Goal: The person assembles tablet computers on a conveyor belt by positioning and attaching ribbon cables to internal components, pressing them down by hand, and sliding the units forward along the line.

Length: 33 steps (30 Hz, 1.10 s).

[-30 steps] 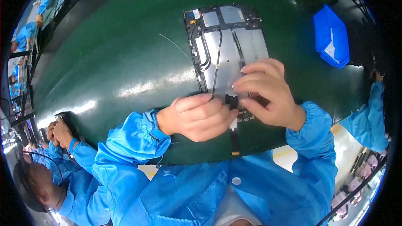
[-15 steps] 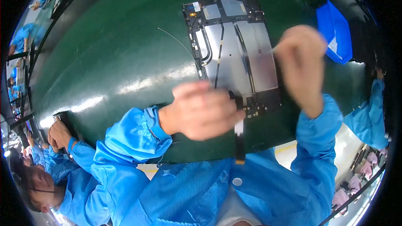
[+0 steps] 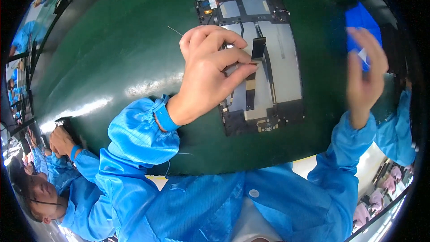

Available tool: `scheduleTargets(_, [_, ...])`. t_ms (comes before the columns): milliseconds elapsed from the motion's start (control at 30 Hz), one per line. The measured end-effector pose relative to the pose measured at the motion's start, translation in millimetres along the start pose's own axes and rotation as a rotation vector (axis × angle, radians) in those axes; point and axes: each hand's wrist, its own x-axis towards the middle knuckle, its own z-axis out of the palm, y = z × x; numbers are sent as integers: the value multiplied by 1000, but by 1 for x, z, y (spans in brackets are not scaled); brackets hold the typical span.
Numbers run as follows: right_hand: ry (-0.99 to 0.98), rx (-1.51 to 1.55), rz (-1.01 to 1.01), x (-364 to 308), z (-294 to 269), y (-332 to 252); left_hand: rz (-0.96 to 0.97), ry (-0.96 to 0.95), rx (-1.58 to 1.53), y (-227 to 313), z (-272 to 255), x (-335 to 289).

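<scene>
The opened tablet-like panel [image 3: 286, 71], with a silvery back and black ends, lies on the green bench. Over its middle, my left hand [image 3: 210, 67] pinches a dark flat ribbon cable [image 3: 258, 49] between thumb and fingers. Part of that cable hangs below the fingertips across the silver surface. The hand covers the panel's left edge. My right hand [image 3: 367, 71] is blurred, in front of a blue bin [image 3: 365, 18] on the right. Its fingers look spread, with nothing visible between them.
The green work surface [image 3: 112, 40] surrounds the panel. A thin pale wire [image 3: 174, 30] pokes out left of the panel, beside my left hand. A co-worker in blue [image 3: 85, 197] sits at the left, hands at the bench edge. Another blue sleeve [image 3: 394, 125] shows at right.
My left hand has carried the ribbon cable up from the panel's near end to over its middle. My right hand has moved right, from the panel's edge to the blue bin.
</scene>
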Motion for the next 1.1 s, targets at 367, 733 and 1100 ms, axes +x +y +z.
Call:
scheduleTargets(367, [-700, 678, -421, -13, 28, -81, -38, -62, 114, -2, -6, -5])
scheduleTargets(733, [-457, 374, -156, -2, 54, -78, -148, 51, 65, -4, -10, -6])
scheduleTargets(1100, [-400, 601, 190, -20, 33, -85, 4, 23, 10, 32, -5, -11])
